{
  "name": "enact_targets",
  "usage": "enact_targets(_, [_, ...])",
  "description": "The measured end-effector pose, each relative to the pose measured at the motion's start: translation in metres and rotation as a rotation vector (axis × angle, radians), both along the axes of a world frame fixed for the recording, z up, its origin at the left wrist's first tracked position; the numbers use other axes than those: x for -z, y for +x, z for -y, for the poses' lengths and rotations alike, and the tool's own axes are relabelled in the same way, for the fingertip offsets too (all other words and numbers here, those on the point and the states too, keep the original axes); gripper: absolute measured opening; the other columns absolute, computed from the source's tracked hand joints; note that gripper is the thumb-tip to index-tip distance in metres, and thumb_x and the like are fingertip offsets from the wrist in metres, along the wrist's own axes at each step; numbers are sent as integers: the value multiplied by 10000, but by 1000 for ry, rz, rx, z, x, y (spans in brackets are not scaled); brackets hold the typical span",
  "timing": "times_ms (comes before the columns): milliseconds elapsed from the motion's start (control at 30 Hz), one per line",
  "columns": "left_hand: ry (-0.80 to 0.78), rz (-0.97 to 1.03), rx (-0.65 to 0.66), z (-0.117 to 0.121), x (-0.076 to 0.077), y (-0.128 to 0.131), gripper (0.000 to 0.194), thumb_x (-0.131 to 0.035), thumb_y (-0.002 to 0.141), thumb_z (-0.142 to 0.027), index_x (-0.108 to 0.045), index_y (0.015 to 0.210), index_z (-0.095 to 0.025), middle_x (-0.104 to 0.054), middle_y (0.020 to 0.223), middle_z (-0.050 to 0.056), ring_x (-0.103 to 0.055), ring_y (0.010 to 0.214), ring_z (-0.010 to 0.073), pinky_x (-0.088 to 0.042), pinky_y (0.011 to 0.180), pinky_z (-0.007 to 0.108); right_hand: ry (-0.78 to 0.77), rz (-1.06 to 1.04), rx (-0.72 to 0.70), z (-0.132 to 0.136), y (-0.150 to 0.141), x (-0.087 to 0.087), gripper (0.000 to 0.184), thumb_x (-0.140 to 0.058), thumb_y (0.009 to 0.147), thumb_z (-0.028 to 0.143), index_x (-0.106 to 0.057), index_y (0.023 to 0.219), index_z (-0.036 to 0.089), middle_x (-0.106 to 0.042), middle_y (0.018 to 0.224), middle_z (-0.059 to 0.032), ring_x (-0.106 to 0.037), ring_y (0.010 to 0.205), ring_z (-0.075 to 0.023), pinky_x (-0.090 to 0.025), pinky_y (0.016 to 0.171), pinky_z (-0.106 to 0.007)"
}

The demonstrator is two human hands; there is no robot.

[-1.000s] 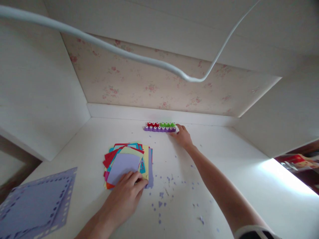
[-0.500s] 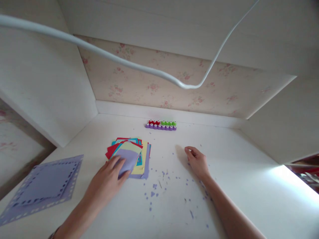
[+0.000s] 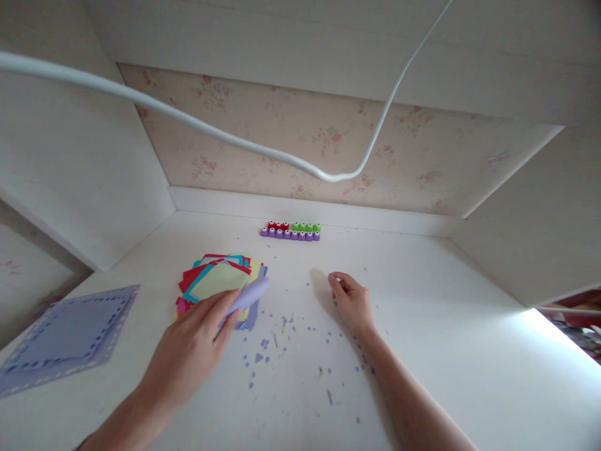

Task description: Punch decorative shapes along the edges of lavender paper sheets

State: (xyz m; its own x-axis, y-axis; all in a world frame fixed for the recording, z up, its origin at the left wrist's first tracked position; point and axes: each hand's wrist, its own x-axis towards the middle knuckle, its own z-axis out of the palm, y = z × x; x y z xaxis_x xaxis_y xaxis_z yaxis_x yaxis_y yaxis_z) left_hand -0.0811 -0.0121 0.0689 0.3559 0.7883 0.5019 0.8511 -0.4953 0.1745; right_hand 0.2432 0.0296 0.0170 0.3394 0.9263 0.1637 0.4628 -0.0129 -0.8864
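My left hand (image 3: 197,335) pinches a lavender sheet of paper (image 3: 248,293), lifted and curled above a stack of coloured paper (image 3: 220,279). The stack shows pale green, red, blue and yellow sheets at uneven angles. Over the table to the right of it, my right hand (image 3: 351,302) is closed with thumb and fingertips together. Whatever it may hold is hidden by the fingers. Toward the back wall stand small craft punches (image 3: 291,234), purple ones in a front row, red and green ones behind.
Lavender sheets with punched edges (image 3: 70,332) lie at the left. Small lavender paper bits (image 3: 265,344) are scattered across the white table (image 3: 422,326). A white cable (image 3: 282,155) hangs across the upper view, before a flowered wall (image 3: 328,138).
My right hand has drawn back from the punches toward me and closed. My left hand has lifted the top lavender sheet off the stack, uncovering a pale green one.
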Motion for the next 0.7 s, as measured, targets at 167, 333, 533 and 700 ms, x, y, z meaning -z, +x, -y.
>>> enact_targets(167, [-80,-91,229,9,19,67,378,-469,1006,-340,-545,1344,-187,-659,1273,101,-629,1134,250,-503,987,447,-135,-11,-189,20,-3,-14,467,-489,927,579,-656,1174,219,-727,717,-33,-611,590,-169,-459,578,-275])
enact_targets(333, [-178,-211,269,6,43,92,478,-488,983,-460,-556,1359,-173,-533,1446,121,-478,1340,320,-381,1096,563,-105,124,-313,37,-3,-10,346,-555,921,470,-658,1145,228,-756,886,-40,-659,688,-170,-514,685,-301])
enact_targets(533, [-279,-126,278,-8,36,99,361,-430,1015,-318,-616,1296,-189,-597,1384,78,-539,1266,274,-452,1041,501,31,358,-319,35,-4,1,363,-663,867,425,-660,1193,264,-671,1182,-68,-659,900,-200,-535,814,-336])
enact_targets(700, [-314,49,353,-38,27,104,297,-448,1000,-253,-669,1193,-212,-672,1262,50,-624,1152,193,-502,1005,373,50,487,-333,31,-3,7,328,-618,896,327,-683,1213,269,-646,1221,-87,-611,1095,-264,-503,964,-423])
